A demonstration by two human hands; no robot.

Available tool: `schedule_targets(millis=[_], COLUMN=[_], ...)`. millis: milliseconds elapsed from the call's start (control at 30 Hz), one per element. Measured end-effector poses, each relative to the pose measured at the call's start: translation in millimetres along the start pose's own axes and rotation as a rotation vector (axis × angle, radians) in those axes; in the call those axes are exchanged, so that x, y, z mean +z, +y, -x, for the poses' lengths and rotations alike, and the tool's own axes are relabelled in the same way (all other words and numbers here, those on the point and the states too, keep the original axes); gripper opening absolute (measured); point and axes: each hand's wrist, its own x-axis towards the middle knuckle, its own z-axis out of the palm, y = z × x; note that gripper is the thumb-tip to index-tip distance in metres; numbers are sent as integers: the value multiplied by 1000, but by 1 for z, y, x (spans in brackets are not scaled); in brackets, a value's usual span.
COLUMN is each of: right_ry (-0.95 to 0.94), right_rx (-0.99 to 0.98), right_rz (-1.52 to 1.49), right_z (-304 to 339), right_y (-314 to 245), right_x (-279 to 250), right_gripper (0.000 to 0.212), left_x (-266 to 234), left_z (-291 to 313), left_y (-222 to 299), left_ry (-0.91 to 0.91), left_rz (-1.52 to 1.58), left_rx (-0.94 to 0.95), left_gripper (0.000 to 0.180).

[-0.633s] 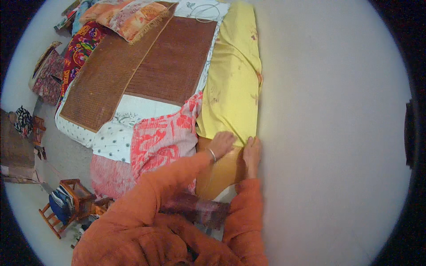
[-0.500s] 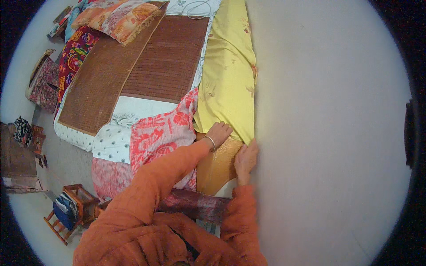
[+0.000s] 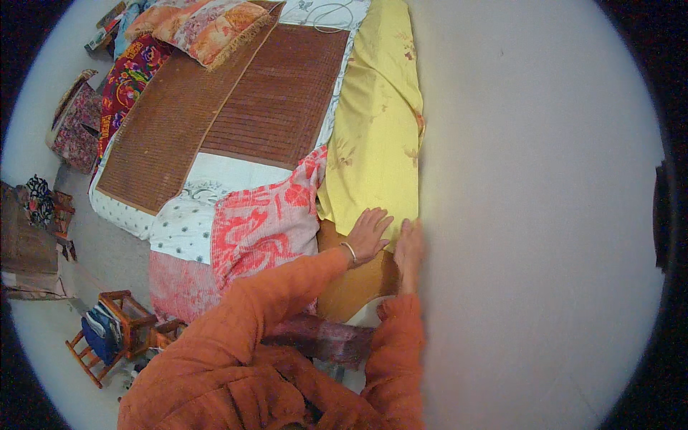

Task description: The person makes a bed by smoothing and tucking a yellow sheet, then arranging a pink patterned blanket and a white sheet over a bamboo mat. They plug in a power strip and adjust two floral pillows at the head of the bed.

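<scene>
A yellow cloth (image 3: pixel 373 143) with brownish flower prints lies lengthwise along the bed's right side, against the pale wall. My left hand (image 3: pixel 369 235), with a bangle at the wrist, rests on its near edge with fingers spread flat. At the cloth's near right corner, beside the wall, my right hand (image 3: pixel 409 247) is turned on its side, its fingers stretched forward. Whether any cloth sits under those fingers is hard to make out. Just nearer than the hem, a tan-brown surface (image 3: pixel 351 287) shows on the bed. To the left lies a red-and-white patterned towel (image 3: pixel 265 229).
Brown slatted mats (image 3: pixel 276 93) cover much of the bed. An orange fringed pillow (image 3: pixel 208 32) and a dark red floral cloth (image 3: pixel 132 82) lie at the far left. The wall (image 3: pixel 530 215) closes off the right side. Wooden chairs (image 3: pixel 125 322) stand on the floor at left.
The cloth's near end now lies smoother and reaches closer to me, covering more of the tan surface. My left hand has shifted right and nearer, spreading its fingers; my right hand's fingers have straightened.
</scene>
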Motion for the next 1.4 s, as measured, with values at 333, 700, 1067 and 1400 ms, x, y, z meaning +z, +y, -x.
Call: schedule_targets(millis=[333,700,1067,1400], right_ry=[131,474,55,137], right_rx=[-437,-709,-312,-323], right_rz=[24,194,420,500], right_z=[-124,-392,-444,-419], right_y=[-55,-73,-108,-116], right_x=[43,110,135,159], right_gripper=[32,31,26,47], left_x=[-7,11,-1,2], left_z=[-10,-12,-15,-15], left_y=[-7,-13,-17,-20], left_ry=[-221,-100,-122,-99], left_rz=[-349,-117,-132,-118], left_rx=[61,48,18,18], left_gripper=[48,49,52,51])
